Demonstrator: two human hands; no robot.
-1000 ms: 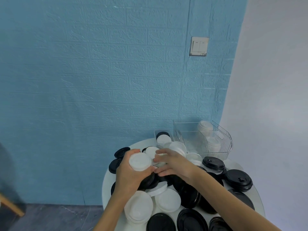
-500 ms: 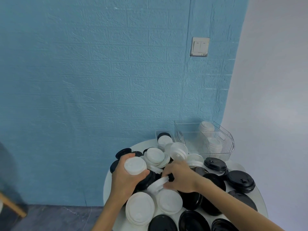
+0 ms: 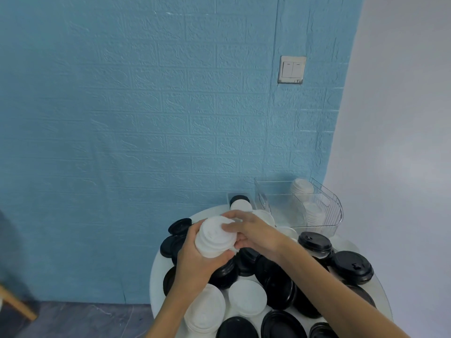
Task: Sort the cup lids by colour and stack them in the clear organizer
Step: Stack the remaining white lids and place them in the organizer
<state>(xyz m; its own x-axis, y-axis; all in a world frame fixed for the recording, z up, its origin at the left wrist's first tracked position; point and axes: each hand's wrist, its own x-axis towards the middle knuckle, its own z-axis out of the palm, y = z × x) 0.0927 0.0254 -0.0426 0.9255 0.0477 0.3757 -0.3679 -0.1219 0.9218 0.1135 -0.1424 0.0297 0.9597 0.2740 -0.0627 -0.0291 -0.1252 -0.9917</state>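
Where both hands meet, white lid stack [image 3: 216, 239] half-hidden.

- The round table [image 3: 156, 284] sits at lower right of the frame, against the brick-pattern wall [image 3: 146, 118].
- The clear organizer [image 3: 324, 215] stands at the table's far right edge, lid stacks [image 3: 313, 212] inside.
- A small bin [image 3: 234, 195] sits just left of it.
- Loose lids [image 3: 280, 286] cover the table's near part.
- A light switch [image 3: 291, 69] hangs on the wall, above the organizer.
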